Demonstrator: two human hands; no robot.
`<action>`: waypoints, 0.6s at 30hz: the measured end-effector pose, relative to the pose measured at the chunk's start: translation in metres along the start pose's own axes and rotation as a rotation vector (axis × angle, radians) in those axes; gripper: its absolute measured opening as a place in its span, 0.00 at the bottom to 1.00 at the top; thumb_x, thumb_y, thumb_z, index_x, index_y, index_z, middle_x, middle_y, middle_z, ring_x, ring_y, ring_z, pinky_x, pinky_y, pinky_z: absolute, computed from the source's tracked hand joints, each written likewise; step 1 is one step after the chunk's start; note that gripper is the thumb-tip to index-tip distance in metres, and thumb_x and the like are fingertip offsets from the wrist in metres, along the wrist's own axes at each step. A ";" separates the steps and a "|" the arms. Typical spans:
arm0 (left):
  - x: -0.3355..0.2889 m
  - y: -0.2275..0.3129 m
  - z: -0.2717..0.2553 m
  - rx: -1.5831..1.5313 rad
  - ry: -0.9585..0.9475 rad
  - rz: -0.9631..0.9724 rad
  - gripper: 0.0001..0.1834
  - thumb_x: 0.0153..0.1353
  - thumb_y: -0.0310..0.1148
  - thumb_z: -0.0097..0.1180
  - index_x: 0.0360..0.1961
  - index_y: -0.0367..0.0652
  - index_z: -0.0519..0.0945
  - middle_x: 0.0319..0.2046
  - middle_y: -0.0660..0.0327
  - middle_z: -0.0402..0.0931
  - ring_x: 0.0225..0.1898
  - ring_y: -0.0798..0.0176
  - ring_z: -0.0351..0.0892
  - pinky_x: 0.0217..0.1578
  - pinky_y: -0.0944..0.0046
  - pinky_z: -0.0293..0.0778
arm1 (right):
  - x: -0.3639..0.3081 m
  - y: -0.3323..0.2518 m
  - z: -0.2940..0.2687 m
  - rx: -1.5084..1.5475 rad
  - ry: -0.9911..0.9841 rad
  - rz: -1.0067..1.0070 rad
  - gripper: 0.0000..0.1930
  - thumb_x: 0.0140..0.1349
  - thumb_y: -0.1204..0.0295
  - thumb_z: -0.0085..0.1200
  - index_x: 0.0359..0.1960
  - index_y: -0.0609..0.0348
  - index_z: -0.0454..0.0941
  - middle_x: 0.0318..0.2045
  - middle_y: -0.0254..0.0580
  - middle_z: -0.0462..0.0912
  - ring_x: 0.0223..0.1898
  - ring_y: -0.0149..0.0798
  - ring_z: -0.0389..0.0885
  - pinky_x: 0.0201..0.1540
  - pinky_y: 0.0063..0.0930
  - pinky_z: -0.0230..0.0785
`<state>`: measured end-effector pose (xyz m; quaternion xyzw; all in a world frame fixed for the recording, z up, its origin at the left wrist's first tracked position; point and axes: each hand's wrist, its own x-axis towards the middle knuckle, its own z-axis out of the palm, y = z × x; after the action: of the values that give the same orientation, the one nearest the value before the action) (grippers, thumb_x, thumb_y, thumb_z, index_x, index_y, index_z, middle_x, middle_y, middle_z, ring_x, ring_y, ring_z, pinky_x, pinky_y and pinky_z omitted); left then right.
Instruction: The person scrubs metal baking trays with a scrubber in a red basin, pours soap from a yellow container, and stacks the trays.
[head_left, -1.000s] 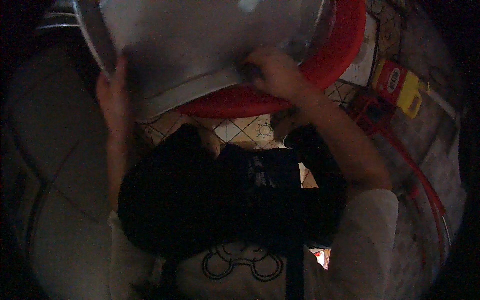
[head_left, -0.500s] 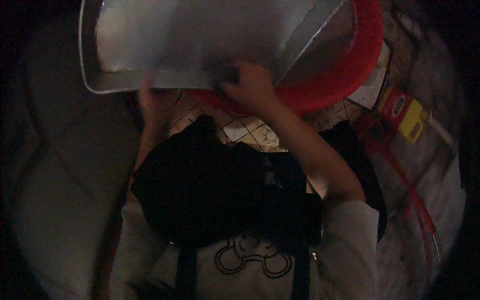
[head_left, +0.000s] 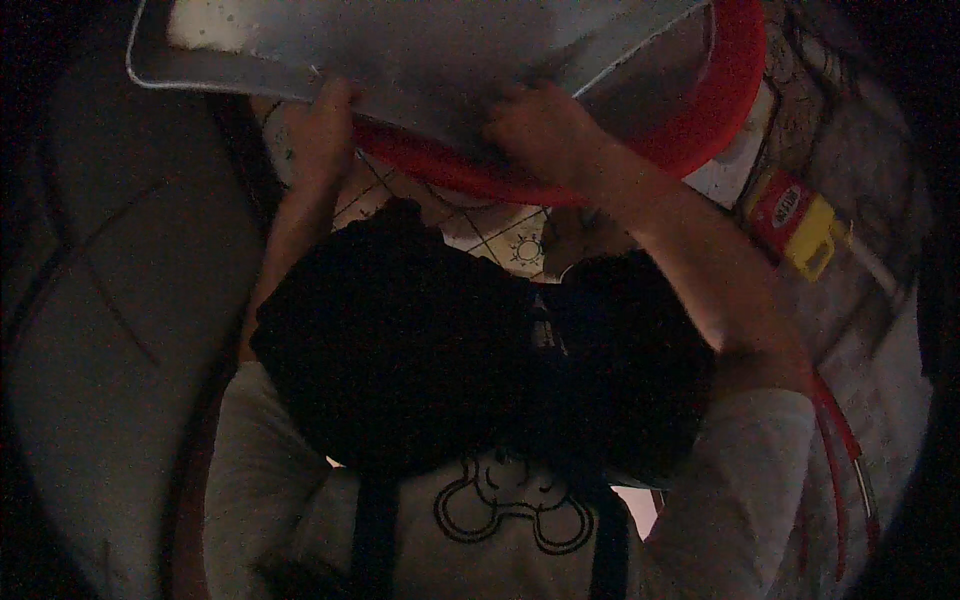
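A large grey metal tray point(head_left: 420, 60) with a raised pale rim leans in a red round basin point(head_left: 735, 90), tilted and cut off by the top of the picture. My left hand point(head_left: 326, 122) is closed over the tray's near rim, left of the basin's edge. Inside the tray, toward its near right side, my right hand point(head_left: 548, 125) is curled with its knuckles up, against or just over the metal. Anything under those fingers is hidden by the hand and by the dim light.
Patterned floor tiles point(head_left: 500, 245) show between my dark-clad knees and the basin. To the right lies a red and yellow container point(head_left: 800, 225) with a handle-like opening. A red hose or cable point(head_left: 840, 430) runs below it. At the left is a plain grey surface point(head_left: 100, 300).
My left hand has moved up and right and now grips the rim. The tray's near edge has risen and its tilt has changed. My right hand has shifted right across the tray.
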<state>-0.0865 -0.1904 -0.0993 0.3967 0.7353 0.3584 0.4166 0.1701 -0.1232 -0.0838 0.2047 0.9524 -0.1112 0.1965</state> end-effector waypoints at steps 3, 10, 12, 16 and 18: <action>-0.004 0.027 0.006 -0.223 0.105 -0.229 0.15 0.49 0.32 0.56 0.37 0.34 0.75 0.34 0.56 0.75 0.35 0.57 0.74 0.36 0.57 0.72 | -0.005 0.024 -0.010 -0.194 0.018 -0.013 0.08 0.50 0.71 0.55 0.33 0.53 0.81 0.36 0.38 0.80 0.43 0.43 0.78 0.42 0.37 0.73; -0.006 0.056 0.009 -0.191 0.124 -0.101 0.22 0.47 0.36 0.57 0.41 0.32 0.74 0.40 0.51 0.73 0.39 0.55 0.74 0.39 0.57 0.72 | -0.006 -0.006 0.006 0.043 0.159 -0.057 0.06 0.51 0.72 0.53 0.30 0.54 0.80 0.35 0.40 0.80 0.40 0.44 0.79 0.40 0.40 0.73; -0.007 0.055 0.008 -0.138 0.121 -0.089 0.21 0.49 0.37 0.56 0.41 0.31 0.75 0.39 0.52 0.75 0.38 0.57 0.75 0.39 0.58 0.71 | 0.001 -0.019 0.008 0.158 0.148 -0.018 0.07 0.50 0.72 0.53 0.31 0.55 0.80 0.34 0.42 0.80 0.40 0.45 0.79 0.39 0.40 0.73; -0.001 0.040 0.009 -0.143 0.145 -0.152 0.20 0.52 0.38 0.55 0.40 0.31 0.77 0.38 0.54 0.78 0.36 0.58 0.76 0.39 0.59 0.71 | 0.006 -0.026 0.004 0.610 0.080 0.296 0.12 0.48 0.72 0.57 0.37 0.57 0.80 0.35 0.49 0.81 0.41 0.49 0.79 0.40 0.40 0.74; 0.004 0.028 0.010 -0.068 0.104 -0.134 0.21 0.52 0.39 0.55 0.39 0.30 0.77 0.37 0.53 0.78 0.36 0.57 0.77 0.40 0.58 0.71 | -0.001 -0.030 0.002 0.837 0.173 0.396 0.16 0.48 0.72 0.58 0.41 0.57 0.80 0.37 0.50 0.81 0.42 0.51 0.79 0.42 0.40 0.74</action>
<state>-0.0709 -0.1727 -0.0802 0.3133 0.7682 0.3746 0.4141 0.1583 -0.1513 -0.0814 0.4527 0.7811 -0.4286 0.0344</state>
